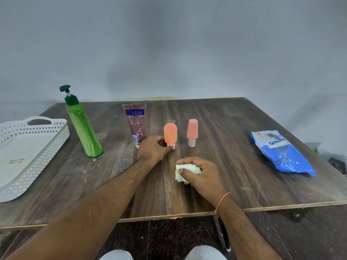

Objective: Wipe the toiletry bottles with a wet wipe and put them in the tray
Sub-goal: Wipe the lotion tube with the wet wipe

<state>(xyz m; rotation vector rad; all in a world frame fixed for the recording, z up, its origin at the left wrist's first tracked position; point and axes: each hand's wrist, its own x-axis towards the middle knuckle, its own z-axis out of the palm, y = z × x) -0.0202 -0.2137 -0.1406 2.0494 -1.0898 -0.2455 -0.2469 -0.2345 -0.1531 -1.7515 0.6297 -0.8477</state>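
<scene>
Left fingers [166,145] pinching upright orange bottle [170,133] apparently by its white cap, right fingers [185,171] clutching crumpled wipe [187,170]

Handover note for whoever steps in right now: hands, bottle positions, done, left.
Left hand grips the base of the orange bottle, standing on the table.
Right hand holds a bunched wet wipe.
Pink bottle, tube and green pump bottle stand on the table.
White tray at left holds no bottles.
Done: wipe in hand. Left: wipe all four, tray them.
</scene>
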